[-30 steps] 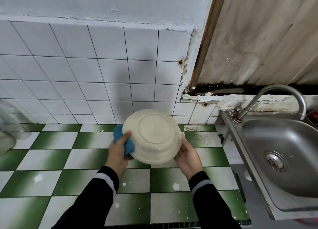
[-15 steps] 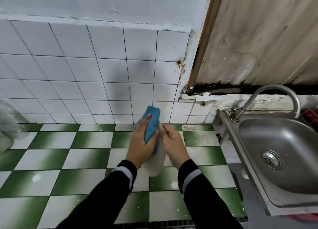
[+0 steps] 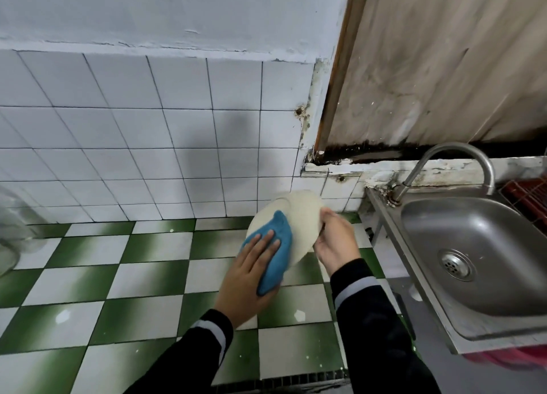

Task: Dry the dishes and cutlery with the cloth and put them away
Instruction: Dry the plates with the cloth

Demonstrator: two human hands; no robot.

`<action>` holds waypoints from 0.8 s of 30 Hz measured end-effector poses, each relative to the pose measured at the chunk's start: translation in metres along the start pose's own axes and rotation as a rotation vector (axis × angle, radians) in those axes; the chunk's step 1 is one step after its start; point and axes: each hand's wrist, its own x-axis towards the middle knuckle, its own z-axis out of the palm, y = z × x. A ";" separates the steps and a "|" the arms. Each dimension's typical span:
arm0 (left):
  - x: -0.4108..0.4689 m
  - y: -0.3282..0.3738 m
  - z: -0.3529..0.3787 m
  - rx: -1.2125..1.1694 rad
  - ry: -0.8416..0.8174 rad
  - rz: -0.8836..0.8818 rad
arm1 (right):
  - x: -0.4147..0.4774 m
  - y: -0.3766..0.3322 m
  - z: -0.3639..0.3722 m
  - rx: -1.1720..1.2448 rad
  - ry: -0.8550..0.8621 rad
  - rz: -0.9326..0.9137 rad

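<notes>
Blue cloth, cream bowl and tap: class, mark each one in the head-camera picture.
blue cloth [image 3: 284, 245]: head view, bare fold near its right edge.
cream bowl [image 3: 305, 216]: head view, bare surface right of the cloth.
tap [image 3: 455, 148]: head view, top of its curved spout.

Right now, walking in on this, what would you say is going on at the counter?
A person is drying a cream dish over the green-and-white tiled counter, beside a steel sink. The right hand holds the dish tilted by its rim; the left hand presses a blue cloth flat against it. It is not yet put away.
</notes>
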 end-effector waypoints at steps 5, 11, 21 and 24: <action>0.054 0.030 -0.014 -0.133 0.242 -0.043 | -0.013 -0.051 -0.024 0.184 -0.041 -0.016; 0.135 0.127 -0.009 -0.549 0.470 -0.412 | -0.028 -0.113 -0.094 -0.373 0.057 -0.384; 0.227 0.299 0.104 -1.142 0.203 -0.697 | -0.059 -0.255 -0.302 -0.250 0.002 -0.384; 0.253 0.350 0.152 -1.102 0.163 -0.771 | -0.072 -0.311 -0.353 -0.342 0.004 -0.514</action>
